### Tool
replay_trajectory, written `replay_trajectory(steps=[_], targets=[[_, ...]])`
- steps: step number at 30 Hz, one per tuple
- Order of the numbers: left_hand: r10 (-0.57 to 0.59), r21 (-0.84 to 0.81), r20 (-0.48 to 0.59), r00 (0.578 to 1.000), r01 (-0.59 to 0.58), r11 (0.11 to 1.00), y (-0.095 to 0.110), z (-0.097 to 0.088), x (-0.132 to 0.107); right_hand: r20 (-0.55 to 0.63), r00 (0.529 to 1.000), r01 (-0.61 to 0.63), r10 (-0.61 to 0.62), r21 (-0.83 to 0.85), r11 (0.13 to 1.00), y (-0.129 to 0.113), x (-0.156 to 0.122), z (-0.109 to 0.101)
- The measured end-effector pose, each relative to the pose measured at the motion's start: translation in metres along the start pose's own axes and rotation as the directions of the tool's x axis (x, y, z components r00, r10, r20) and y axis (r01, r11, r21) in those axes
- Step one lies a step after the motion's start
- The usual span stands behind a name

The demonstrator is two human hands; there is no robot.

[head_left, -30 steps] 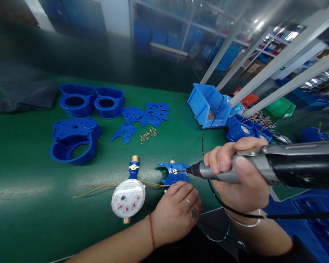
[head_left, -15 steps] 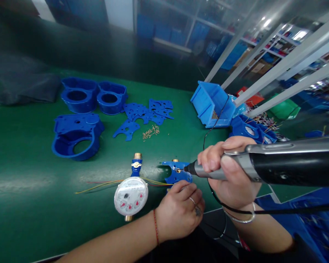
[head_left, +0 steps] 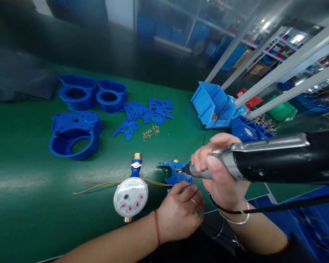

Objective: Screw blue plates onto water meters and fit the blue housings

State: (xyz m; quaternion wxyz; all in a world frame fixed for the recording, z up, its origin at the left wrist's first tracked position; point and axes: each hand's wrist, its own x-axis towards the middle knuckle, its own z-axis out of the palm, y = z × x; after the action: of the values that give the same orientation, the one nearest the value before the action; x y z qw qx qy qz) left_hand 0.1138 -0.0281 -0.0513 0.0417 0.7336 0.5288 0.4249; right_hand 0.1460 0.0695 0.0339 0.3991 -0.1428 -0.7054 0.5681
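My right hand (head_left: 222, 175) is wrapped round a grey and black electric screwdriver (head_left: 263, 160). Its tip rests on a brass screw in a small blue plate (head_left: 175, 173) lying on the green table (head_left: 30, 193). My left hand (head_left: 181, 212) is curled, its fingers pressing on the plate's near edge. Just left lies a water meter (head_left: 131, 195) with a white dial and brass ends, with thin coloured wires (head_left: 98, 184) running under it towards the plate.
Three blue housings (head_left: 74, 135) and flat blue plates (head_left: 146, 111) lie at the back, with a heap of small screws (head_left: 150, 131). A blue bin (head_left: 212, 104) stands at back right beside more blue parts (head_left: 248, 131). White frame bars (head_left: 285, 65) slant overhead.
The screwdriver and my right hand have shifted slightly left and nearer the camera, the tip staying on the plate's screw. My left hand has kept its hold on the plate.
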Motion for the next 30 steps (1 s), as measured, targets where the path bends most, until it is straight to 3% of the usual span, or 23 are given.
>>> replay_trajectory(steps=[6, 13, 20, 26, 30], targets=[[0.017, 0.047, -0.048, 0.999, -0.015, 0.999, -0.002, 0.001, -0.002, 0.001, 1.0, 0.023, -0.023, 0.106, 0.994, 0.0, 0.003, 0.002], [0.087, 0.162, -0.208, 0.974, -0.053, 0.985, -0.005, 0.01, -0.006, -0.023, 1.0, 0.015, -0.014, 0.047, 0.999, 0.003, 0.003, 0.002], [0.066, 0.172, -0.147, 0.987, -0.04, 0.984, -0.005, 0.01, -0.007, 0.0, 1.0, 0.024, -0.024, 0.066, 0.998, 0.004, 0.005, 0.003], [0.073, 0.16, -0.162, 0.984, -0.047, 0.986, -0.005, 0.009, -0.007, 0.01, 0.999, 0.03, -0.031, 0.102, 0.994, 0.004, 0.007, 0.005], [0.072, 0.176, -0.127, 0.989, -0.049, 0.983, -0.005, 0.01, -0.008, 0.007, 1.0, 0.007, -0.007, 0.036, 0.999, 0.005, 0.006, 0.003]])
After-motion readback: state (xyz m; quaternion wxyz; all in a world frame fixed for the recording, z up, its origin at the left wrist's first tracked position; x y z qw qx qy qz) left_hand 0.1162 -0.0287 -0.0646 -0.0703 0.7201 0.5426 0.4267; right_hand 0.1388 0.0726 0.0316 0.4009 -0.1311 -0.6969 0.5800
